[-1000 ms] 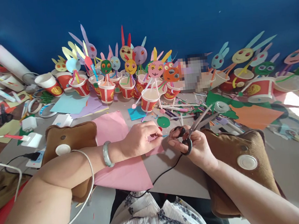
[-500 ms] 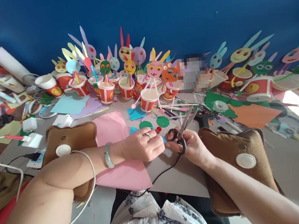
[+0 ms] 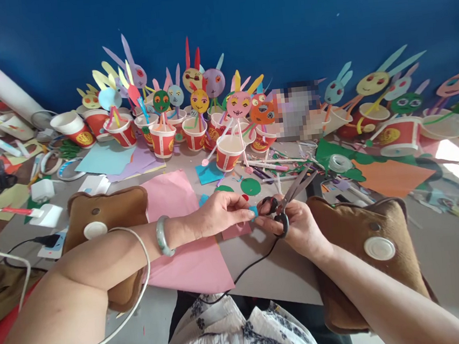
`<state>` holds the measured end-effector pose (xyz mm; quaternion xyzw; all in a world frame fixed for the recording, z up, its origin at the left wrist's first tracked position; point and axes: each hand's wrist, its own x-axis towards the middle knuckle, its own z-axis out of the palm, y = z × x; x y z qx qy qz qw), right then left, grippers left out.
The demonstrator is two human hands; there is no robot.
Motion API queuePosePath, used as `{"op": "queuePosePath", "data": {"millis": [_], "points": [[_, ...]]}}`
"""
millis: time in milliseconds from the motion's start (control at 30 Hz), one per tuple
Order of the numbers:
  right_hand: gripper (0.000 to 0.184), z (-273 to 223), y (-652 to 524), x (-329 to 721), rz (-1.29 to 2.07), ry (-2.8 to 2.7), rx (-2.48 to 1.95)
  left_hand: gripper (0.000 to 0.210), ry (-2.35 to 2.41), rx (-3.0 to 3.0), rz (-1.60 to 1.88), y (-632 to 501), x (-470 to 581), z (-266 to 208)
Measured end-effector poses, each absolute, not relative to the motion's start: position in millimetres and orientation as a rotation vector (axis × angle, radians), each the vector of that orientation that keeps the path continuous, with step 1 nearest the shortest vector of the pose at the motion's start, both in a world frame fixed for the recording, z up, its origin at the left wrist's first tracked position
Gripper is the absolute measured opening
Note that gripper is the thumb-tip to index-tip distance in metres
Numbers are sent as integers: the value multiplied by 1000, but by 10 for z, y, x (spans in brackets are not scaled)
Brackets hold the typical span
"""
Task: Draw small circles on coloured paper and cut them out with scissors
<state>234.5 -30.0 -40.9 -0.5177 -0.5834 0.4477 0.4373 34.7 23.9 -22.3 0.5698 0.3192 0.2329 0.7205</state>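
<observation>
My left hand point(image 3: 219, 213), wearing a ring earlier seen and a bracelet point(image 3: 165, 236), pinches a small blue paper piece point(image 3: 254, 211) between thumb and fingers. In my right hand point(image 3: 301, 224) are scissors point(image 3: 296, 190) with black handles; their parted blades point up and to the right, away from the paper. The right fingertips come close to the blue piece; whether they touch it I cannot tell. A small pink paper point(image 3: 237, 230) lies beneath my left hand. Just beyond are green paper circles point(image 3: 250, 186) and a red one point(image 3: 245, 198).
Red paper cups point(image 3: 164, 141) with paper rabbit faces line the blue wall. Brown plush warmers point(image 3: 109, 205) lie on either side. A pink sheet point(image 3: 175, 199), orange paper point(image 3: 390, 175), a tape roll point(image 3: 339, 163) and scattered pens cover the table. A white cable point(image 3: 144, 277) crosses my left arm.
My left hand has rolled so its thumb side faces up, and more of the blue piece shows. The small pink paper beneath it has come into view. My right hand still holds the scissors.
</observation>
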Motion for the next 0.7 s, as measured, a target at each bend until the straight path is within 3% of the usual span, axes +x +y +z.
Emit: {"op": "queuePosePath", "data": {"millis": [333, 700], "points": [[59, -194, -303, 2384, 1563, -1783, -817, 22, 589, 886, 692, 471, 191, -63], [60, -97, -310, 2345, 1748, -1913, -718, 16, 509, 740, 719, 521, 179, -77]]}}
